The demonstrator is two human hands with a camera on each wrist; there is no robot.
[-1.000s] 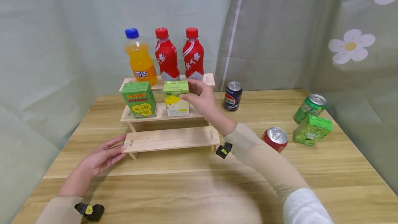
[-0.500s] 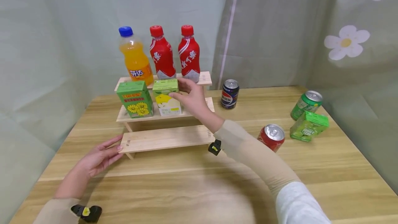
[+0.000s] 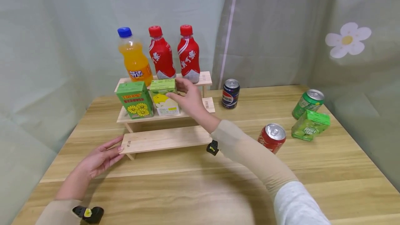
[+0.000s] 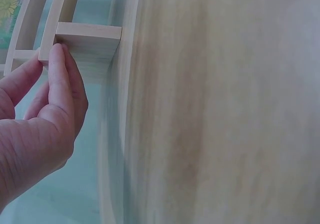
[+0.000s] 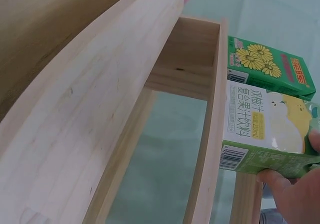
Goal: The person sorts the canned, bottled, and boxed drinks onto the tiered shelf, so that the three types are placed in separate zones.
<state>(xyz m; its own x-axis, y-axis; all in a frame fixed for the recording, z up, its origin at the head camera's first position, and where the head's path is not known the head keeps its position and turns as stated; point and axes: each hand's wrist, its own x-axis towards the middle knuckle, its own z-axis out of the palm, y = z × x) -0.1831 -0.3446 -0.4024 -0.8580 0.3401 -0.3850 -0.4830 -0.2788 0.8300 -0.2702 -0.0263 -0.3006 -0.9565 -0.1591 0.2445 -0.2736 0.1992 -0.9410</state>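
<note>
A wooden table [image 3: 187, 190] carries a three-tier wooden stand [image 3: 165, 139]; the left hand [image 3: 98, 159] pinches its bottom tier's left end. The right hand [image 3: 193, 100] pinches the pomelo juice carton [image 3: 162, 102] high on its right side, thumb in front; it stands near the middle tier's front edge, beside the chrysanthemum tea carton [image 3: 135, 103].

The left sleeve [image 3: 59, 213] is beige; the right sleeve [image 3: 250, 152] matches, with a grey-white upper sleeve [image 3: 297, 204] above it. Two black wrist devices [image 3: 97, 215] bear yellow marks [image 3: 88, 213].
</note>
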